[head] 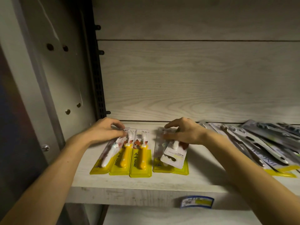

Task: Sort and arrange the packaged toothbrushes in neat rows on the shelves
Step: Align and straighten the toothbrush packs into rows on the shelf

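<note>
Three yellow-carded toothbrush packs (125, 153) aligned left; left hand (103, 129) and right hand (183, 131) grasping packs; grey-carded pile (267, 143) right remains unsorted

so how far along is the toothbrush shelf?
Partway. Done: two yellow-handled packs lie side by side, squared near the shelf front. In hand: the left hand holds the tilted white-handled pack at the row's left end; the right hand holds a loose overlapping stack. Left: the grey packs on the right lie fanned and unsorted.
</note>
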